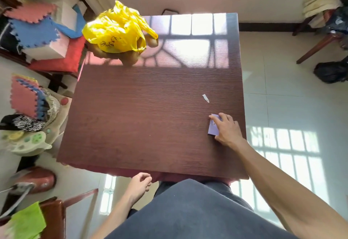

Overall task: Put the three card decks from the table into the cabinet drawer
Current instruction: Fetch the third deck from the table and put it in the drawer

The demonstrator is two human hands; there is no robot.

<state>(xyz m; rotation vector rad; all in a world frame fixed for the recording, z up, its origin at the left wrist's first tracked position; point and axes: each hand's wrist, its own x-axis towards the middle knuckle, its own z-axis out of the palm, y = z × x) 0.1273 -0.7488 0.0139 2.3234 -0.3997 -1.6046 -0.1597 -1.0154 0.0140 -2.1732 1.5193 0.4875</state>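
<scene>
A purple card deck (212, 128) lies on the dark wooden table (143, 118) near its right edge. My right hand (227, 129) rests on top of the deck, fingers curled over its far and right sides, so part of the box is hidden. The deck still touches the table. My left hand (140, 183) hangs below the table's near edge, fingers loosely curled and holding nothing. I see only this one deck, and no cabinet or drawer is in view.
A yellow plastic bag (116, 29) sits at the table's far left corner. A small white scrap (205, 98) lies just beyond the deck. Chairs piled with foam mats (35, 29) stand on the left, another chair (323, 38) and black bags at the right.
</scene>
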